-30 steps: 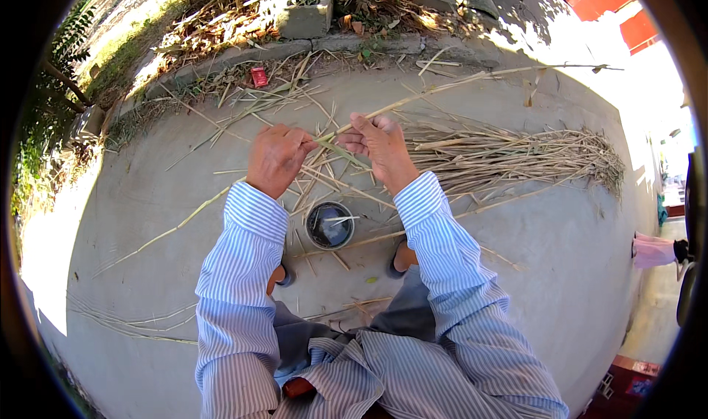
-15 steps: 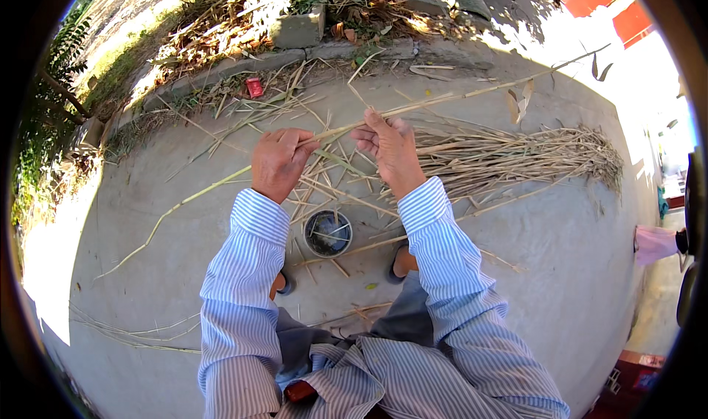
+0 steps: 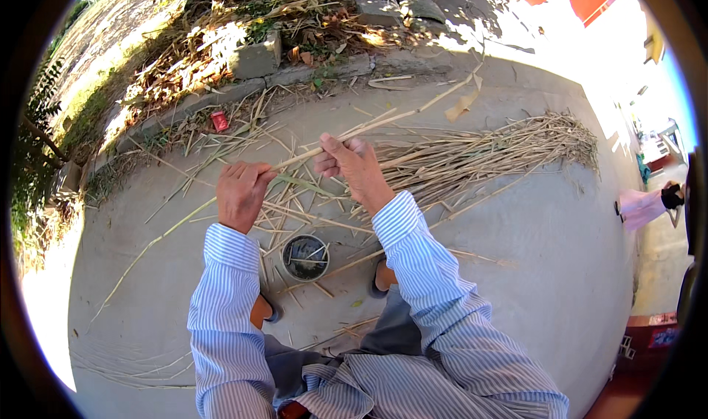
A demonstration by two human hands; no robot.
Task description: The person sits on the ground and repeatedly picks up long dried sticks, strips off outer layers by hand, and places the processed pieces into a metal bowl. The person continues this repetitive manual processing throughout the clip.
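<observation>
My left hand (image 3: 241,192) and my right hand (image 3: 352,164) both grip one long dry reed stalk (image 3: 391,116). The stalk runs slanted from the lower left of the concrete ground up to the right, past both hands, with a loose leaf hanging near its far tip. Green-grey leaf strips trail from it between my hands. Beyond my right hand lies a big bundle of dry reeds (image 3: 487,150) on the ground. A small round metal bowl (image 3: 305,257) sits between my feet, below my hands.
Loose stalks and peelings litter the concrete (image 3: 516,271) around my feet. A stone kerb (image 3: 258,57) with dry leaves and plants lies ahead, a small red can (image 3: 220,120) beside it. Another person's sleeve (image 3: 649,205) shows at the right edge.
I have raised the long stalk off the ground and hold it higher and more slanted. My view has tipped down a little. Both hands have kept their grip.
</observation>
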